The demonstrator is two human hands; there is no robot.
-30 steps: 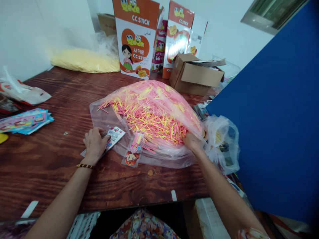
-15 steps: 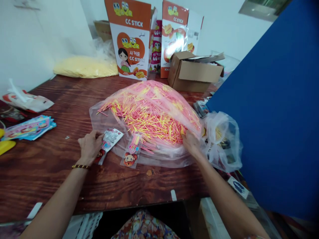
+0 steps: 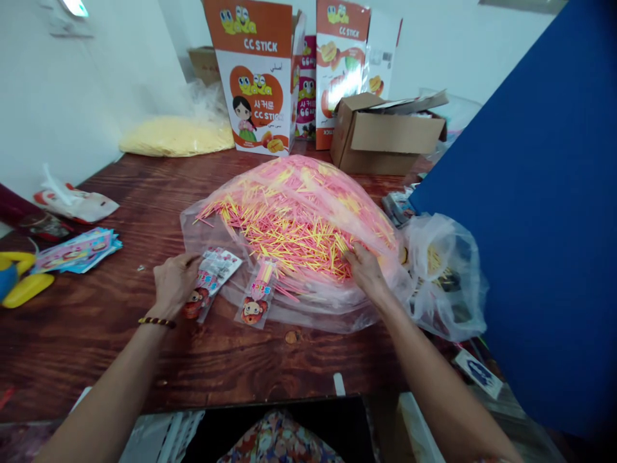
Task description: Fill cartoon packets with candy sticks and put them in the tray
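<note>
From where I stand, the far left of the wood-grain tabletop holds a yellow-and-blue object, too partly seen to name. Just beside it lies a fanned stack of blue-and-pink printed packets, and behind those a tissue pack with one sheet pulled up. Near the back wall sits a clear bag of pale yellow material.

The left hand, a beaded bracelet at its wrist, rests with curled fingers at the left edge of some cartoon-printed sachets; I cannot tell whether the fingers are clamped on them. At the back stands an upright orange-and-white CC STICK carton. Nearer, a single clear sachet with a cartoon face lies flat, its top on the edge of a large clear plastic bag. That bag lies mid-table, mouth toward the person, spilling a heap of thin pink and yellow sticks.

The right hand reaches in at the heap's right side, fingers touching the sticks; whether they are closed on any, I cannot tell. Behind is an open cardboard box; farther right, a crumpled translucent bag and a blue panel.
</note>
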